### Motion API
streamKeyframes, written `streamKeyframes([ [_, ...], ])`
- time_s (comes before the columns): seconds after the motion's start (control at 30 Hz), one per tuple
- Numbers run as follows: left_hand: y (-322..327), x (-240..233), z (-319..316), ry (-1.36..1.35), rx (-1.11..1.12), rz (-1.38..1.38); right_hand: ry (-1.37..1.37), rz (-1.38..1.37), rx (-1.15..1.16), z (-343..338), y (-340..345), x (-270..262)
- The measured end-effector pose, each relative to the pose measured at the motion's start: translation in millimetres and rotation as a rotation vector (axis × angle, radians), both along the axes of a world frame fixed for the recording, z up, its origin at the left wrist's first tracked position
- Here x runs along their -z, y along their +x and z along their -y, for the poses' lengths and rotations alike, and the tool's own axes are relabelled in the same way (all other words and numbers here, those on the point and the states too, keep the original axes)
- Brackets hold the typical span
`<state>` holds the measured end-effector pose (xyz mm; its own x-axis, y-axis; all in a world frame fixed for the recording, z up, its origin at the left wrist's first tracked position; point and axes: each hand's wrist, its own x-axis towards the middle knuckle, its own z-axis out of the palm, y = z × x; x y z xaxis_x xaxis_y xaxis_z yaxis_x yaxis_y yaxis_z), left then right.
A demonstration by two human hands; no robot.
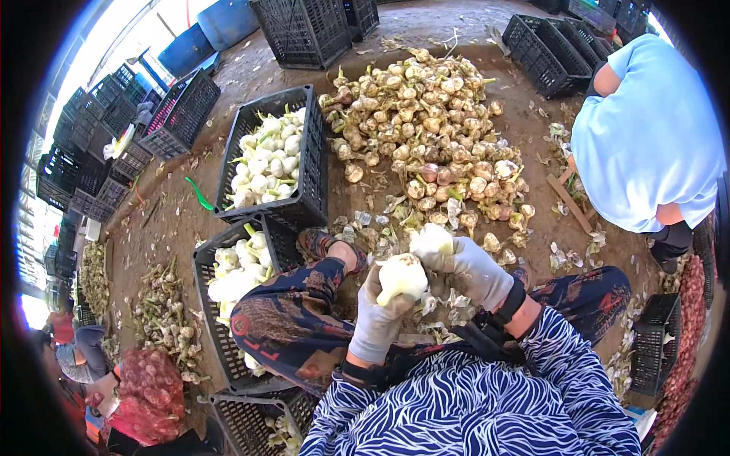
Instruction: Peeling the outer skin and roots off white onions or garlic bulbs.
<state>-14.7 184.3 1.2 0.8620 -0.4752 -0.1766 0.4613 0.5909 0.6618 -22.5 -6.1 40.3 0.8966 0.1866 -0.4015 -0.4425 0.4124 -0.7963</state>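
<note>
My left hand [381,313], in a pale work glove, holds a peeled white garlic bulb [402,278] with its short stem pointing down. Just to the right and a little farther off, my right hand [472,268], gloved too, grips another whitish bulb [432,244]. The two bulbs meet or nearly meet. Beyond my hands lies a big heap of unpeeled garlic bulbs [422,119] on the dirt floor, with loose skins around its near edge. Cleaned white bulbs fill a black plastic crate [311,154] at the upper left, and more lie in another crate [211,319] beside my left leg.
A co-worker in a light blue shirt [650,137] crouches at the right near a small wooden frame [570,202]. Red mesh sacks [149,399] of bulbs and other people are at the lower left. Black crates [302,34] stand along the far side; another crate [656,342] is at right.
</note>
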Motion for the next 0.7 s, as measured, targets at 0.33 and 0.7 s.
streamKeyframes([
  [0.33,-4,7,18,0.451,-0.339,0.275,-1.185,0.705,0.225,-31,-17,13],
  [0.7,-1,-3,6,0.408,-0.014,0.142,-1.049,0.502,0.344,-15,-3,42],
])
